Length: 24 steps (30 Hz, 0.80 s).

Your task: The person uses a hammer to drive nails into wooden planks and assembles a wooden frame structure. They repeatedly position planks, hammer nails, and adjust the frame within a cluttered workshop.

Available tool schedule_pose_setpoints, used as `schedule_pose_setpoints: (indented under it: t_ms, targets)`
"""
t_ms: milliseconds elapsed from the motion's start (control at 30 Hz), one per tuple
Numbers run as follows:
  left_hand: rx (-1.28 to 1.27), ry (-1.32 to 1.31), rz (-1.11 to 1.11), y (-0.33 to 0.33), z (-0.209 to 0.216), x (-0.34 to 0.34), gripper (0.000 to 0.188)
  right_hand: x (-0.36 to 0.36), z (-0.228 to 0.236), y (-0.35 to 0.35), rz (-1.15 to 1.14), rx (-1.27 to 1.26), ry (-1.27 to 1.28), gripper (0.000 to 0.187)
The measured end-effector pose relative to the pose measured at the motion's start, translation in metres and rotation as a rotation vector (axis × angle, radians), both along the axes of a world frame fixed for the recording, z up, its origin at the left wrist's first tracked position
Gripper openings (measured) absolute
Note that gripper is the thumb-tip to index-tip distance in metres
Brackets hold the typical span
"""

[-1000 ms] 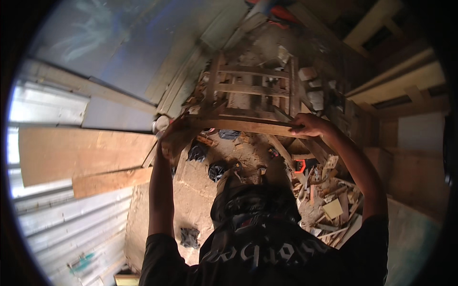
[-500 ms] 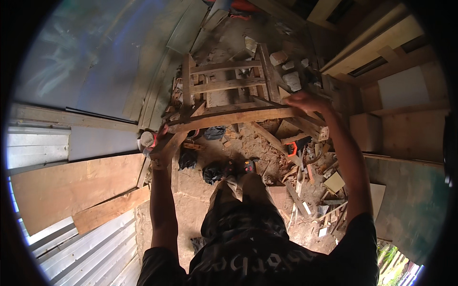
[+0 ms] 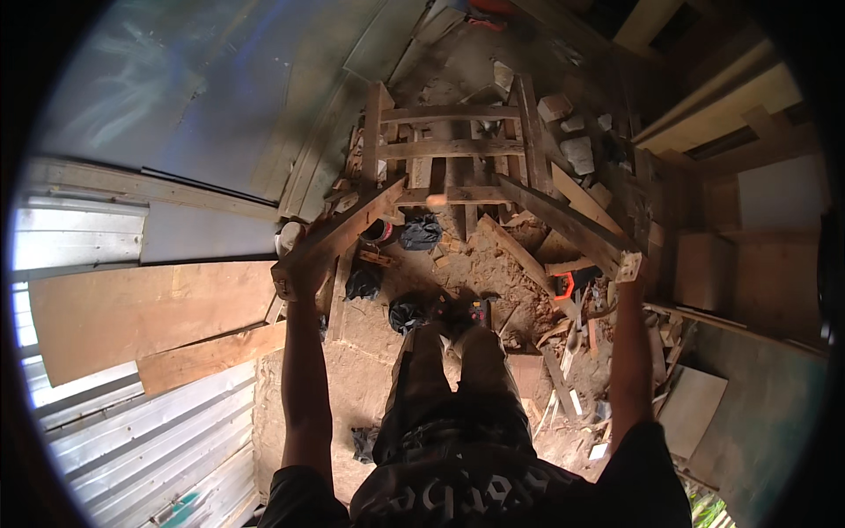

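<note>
Arms [image 3: 304, 387] reached forward, spread; left hand [image 3: 306, 275] grasped wooden frame [image 3: 418, 150] by left bar [image 3: 343, 227], right hand [image 3: 635, 288] at right bar [image 3: 563, 218], fingers hidden, couldn't tell grip; frame lay ahead of fingers, open gap between bars, plywood [image 3: 158, 308] left of left fingers

Brown slatted wooden frame [image 3: 449, 151]: ahead of the person, beyond both hands.
Brown straight wooden arm rails [image 3: 343, 224]: one at each side, running from the frame back toward the person.
Left hand [image 3: 308, 271]: at the left rail's near end.
Right hand [image 3: 635, 280]: at the right rail's near end, mostly hidden behind it.
Orange loop-shaped handle [image 3: 563, 286]: just left of the right hand.
Black crumpled bag [image 3: 421, 231]: between the rails.
Brown flat wooden panel [image 3: 158, 308]: left of the left hand, beside silver corrugated metal sheeting [image 3: 167, 440].
</note>
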<state>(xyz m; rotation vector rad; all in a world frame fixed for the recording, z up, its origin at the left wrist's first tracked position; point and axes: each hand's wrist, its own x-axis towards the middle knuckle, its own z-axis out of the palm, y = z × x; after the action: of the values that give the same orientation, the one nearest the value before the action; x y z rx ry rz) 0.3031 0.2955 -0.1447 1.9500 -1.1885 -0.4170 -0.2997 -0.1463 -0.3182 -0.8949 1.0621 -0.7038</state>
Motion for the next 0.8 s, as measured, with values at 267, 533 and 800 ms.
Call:
schedule_pose_setpoints:
  t_ms: [267, 533, 800]
  targets:
    - [0.275, -0.416, 0.326, 0.038, -0.019, -0.017, 0.051, 0.109, -0.084, 0.213, 0.481, 0.509, 0.712, 0.030]
    - [-0.217, 0.423, 0.545, 0.020, -0.089, -0.041, 0.048, 0.267, -0.078, 0.205, 0.838, 0.090, 0.706, 0.037]
    - [-0.214, 1.371, 0.882, -0.056, -0.206, -0.125, 0.047, 0.347, -0.181, 0.137, 0.673, 0.050, 0.757, 0.033]
